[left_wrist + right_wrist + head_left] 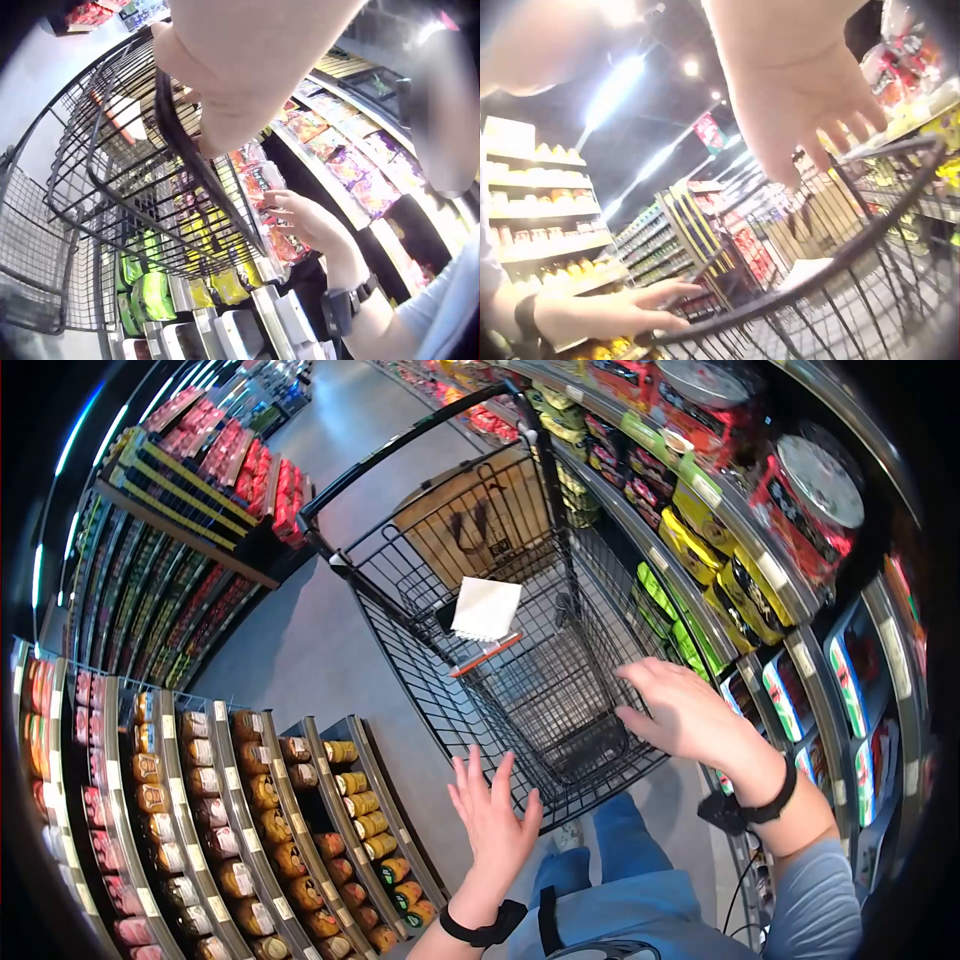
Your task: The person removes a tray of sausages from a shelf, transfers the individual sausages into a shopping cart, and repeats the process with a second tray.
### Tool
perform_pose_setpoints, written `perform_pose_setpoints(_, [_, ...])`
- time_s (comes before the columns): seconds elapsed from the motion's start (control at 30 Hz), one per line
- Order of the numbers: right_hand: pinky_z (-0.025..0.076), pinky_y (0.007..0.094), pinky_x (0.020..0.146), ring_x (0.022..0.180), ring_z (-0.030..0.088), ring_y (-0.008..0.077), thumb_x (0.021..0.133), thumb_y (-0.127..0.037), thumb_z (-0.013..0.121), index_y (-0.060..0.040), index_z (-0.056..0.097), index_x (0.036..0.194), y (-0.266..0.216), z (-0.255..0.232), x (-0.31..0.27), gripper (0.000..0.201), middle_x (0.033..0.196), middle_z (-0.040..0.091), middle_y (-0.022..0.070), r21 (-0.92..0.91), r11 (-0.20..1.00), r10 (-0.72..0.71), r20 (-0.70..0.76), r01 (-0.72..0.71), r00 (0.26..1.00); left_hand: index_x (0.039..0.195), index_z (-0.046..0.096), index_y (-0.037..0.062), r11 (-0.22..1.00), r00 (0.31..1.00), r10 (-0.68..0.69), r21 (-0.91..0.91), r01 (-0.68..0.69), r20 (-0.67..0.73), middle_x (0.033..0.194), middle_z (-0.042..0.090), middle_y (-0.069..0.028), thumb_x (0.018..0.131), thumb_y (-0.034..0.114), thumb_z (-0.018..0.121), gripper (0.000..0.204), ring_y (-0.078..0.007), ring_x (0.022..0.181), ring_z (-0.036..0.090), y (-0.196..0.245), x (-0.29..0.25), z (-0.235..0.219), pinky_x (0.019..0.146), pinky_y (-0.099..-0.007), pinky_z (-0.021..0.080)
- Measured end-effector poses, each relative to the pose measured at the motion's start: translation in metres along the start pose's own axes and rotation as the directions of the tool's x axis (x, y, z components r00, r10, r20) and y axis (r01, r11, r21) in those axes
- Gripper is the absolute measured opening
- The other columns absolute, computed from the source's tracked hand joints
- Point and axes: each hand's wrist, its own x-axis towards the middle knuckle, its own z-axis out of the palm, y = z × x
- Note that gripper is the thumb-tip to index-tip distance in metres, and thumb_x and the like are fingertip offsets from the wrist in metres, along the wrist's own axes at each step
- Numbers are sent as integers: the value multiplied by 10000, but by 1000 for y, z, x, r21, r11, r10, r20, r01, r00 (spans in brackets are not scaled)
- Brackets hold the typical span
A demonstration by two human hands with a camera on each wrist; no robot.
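A black wire shopping cart (420,435) stands before me, its near rim close to both hands. At that rim's left end, my left hand (495,815) is raised with its fingers spread, holding nothing. My right hand (680,710) hovers by the near right corner, fingers loosely extended and empty. In the right wrist view the left hand (615,311) lies along the rim with straight fingers. The left wrist view has the right hand (307,221) beside the basket. Inside the cart are a white sheet of paper (487,610) and a brown bag (430,525) with dark handles.
Shelves of jars (290,855) line the lower left. On the right, close to the cart, shelves carry yellow packets (690,545) and green packets (665,615). A display with red packs (255,475) stands farther along the aisle floor (310,610).
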Motion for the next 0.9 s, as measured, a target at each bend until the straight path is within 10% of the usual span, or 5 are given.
perform_pose_setpoints(0.33, [458,408,836,1038,543,303,791,-96,517,-15,504,1083,25,157,215,303,1119,530,158,-223,971,1,361,85,932,964,649,41,914,995,-102,-392,102,19,1069,601,-188,823,202,610,218,-365,1045,534,4,15,-1,918,-428,395])
perform_pose_setpoints(0.67, [495,372,774,961,562,269,761,-83,581,-18,566,1000,38,209,232,249,1029,557,151,-381,917,-4,291,120,957,990,630,30,692,939,-332,-654,306,88,1076,606,-168,834,118,592,184,-310,977,585,1,12,6,846,-348,456])
perform_pose_setpoints(0.8, [500,327,607,657,600,233,761,-174,618,14,602,744,11,161,208,190,781,624,161,1,944,252,643,-329,724,1034,611,24,700,958,-282,-670,246,57,1076,608,-159,839,94,573,211,-271,964,596,2,18,13,820,-316,464])
perform_pose_setpoints(0.87, [458,262,500,587,559,157,759,-182,638,20,579,790,9,150,183,213,730,601,113,396,621,29,851,-676,524,1093,584,25,526,898,-379,-745,410,226,1015,631,-109,874,97,542,234,-163,964,594,2,18,16,850,-284,448])
perform_pose_setpoints(0.9, [435,237,469,563,533,129,760,-181,644,26,561,822,-1,129,165,231,711,584,93,483,599,-21,807,-639,590,1193,505,20,418,885,-363,-798,434,290,1059,599,-80,909,116,503,300,-124,963,566,6,19,14,844,-272,447])
